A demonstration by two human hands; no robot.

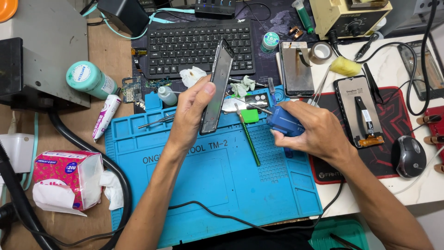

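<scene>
One tissue pack [69,180] lies torn open at the bench's left edge, tissues showing. Left hand [192,111] grips a tilted phone frame [217,88]; right hand [314,134] clasps a blue tool [284,122].

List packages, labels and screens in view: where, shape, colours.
Phone frame: left hand, slim, dark.
Tissue pack: bottom left, pink, torn open.
Teal-capped bottle: left of keyboard, white label.
White tube: beside blue mat, purple print.
Phone screen: red mat, right, black.
</scene>
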